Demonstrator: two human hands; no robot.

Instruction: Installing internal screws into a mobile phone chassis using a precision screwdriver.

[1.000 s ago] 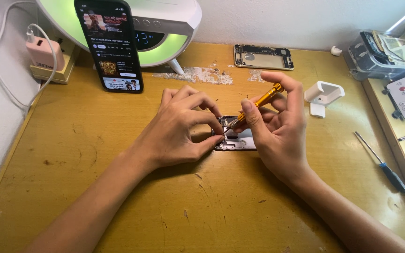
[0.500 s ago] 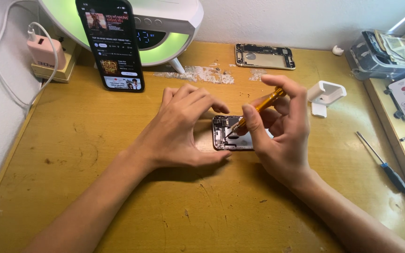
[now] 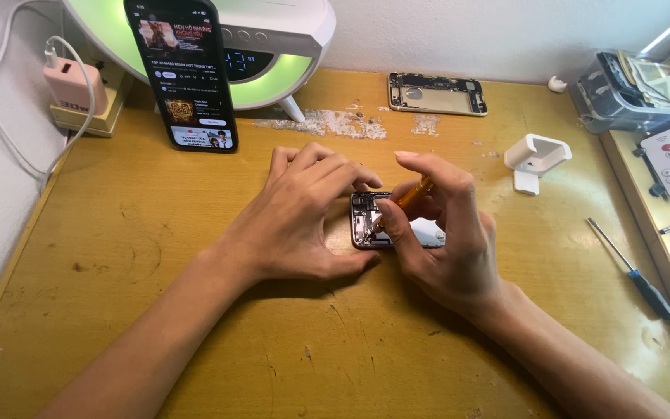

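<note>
My left hand [image 3: 304,213] presses flat on the opened phone [image 3: 374,221] lying on the tabletop [image 3: 157,256]. My right hand [image 3: 440,240] pinches an orange screwdriver [image 3: 409,198], its tip down inside the phone. A blue-handled screwdriver [image 3: 633,271] lies well apart to the right.

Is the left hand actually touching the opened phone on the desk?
Touching. The head view shows the left hand lying flat on the wooden desk, its fingertips and thumb pressed against the end of the opened phone.
</note>
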